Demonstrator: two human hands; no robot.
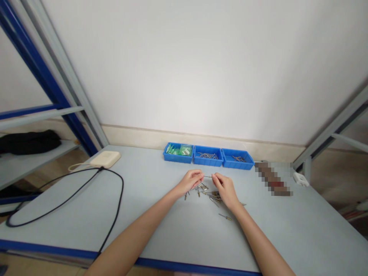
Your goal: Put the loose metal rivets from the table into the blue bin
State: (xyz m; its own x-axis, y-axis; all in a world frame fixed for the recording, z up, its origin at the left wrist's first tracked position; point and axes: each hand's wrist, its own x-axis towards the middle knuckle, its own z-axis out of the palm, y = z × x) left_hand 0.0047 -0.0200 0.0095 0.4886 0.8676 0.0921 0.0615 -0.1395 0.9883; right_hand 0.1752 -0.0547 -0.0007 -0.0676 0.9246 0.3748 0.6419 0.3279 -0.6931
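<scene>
Both sets of fingers pinch one thin pin [208,176] at frame centre, left hand [190,181] and right hand [225,187] opposed above loose pins [211,194] on the surface [161,214]; blue bins [208,156] behind. Advisable: steady, aligned grip.

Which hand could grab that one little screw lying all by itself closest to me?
The right hand, probably. The lone screw lies just below its wrist, while the left hand sits farther off, across the pile of screws.
</scene>
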